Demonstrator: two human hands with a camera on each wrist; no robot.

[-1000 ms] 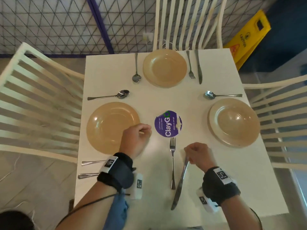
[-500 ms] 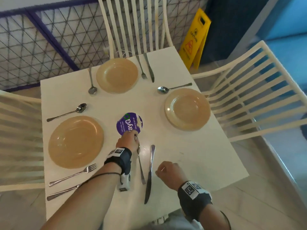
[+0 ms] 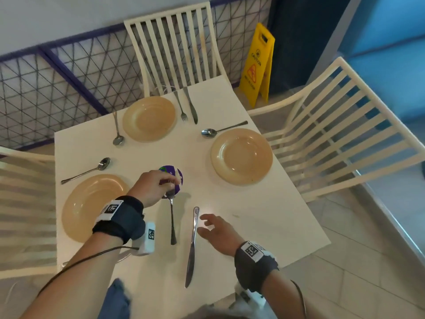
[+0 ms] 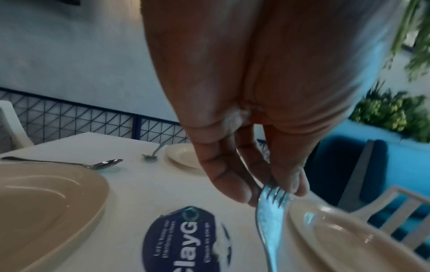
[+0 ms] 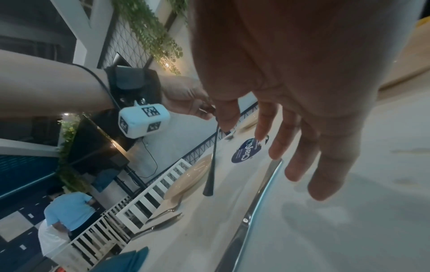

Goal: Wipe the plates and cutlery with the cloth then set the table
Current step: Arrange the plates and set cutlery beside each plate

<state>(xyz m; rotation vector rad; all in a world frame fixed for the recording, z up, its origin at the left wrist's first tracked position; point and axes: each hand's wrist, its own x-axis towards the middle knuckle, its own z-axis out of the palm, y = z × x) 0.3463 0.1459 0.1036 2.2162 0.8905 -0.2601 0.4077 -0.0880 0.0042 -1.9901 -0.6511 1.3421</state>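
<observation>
Pinching the slim steel fork (image 3: 172, 217) only at its tines, the left hand (image 3: 150, 188) risks letting it swing or slip onto the white table (image 3: 253, 210). That hand arches knuckles-up over the round purple sticker (image 3: 178, 178); the right hand (image 3: 217, 231) hovers palm-down, fingers spread, just beside the long steel knife (image 3: 192, 247) lying flat.

The purple sticker (image 4: 186, 239) on the table reads "ClayGo"; the yellow floor sign (image 3: 258, 65) reads "CAUTION".
</observation>
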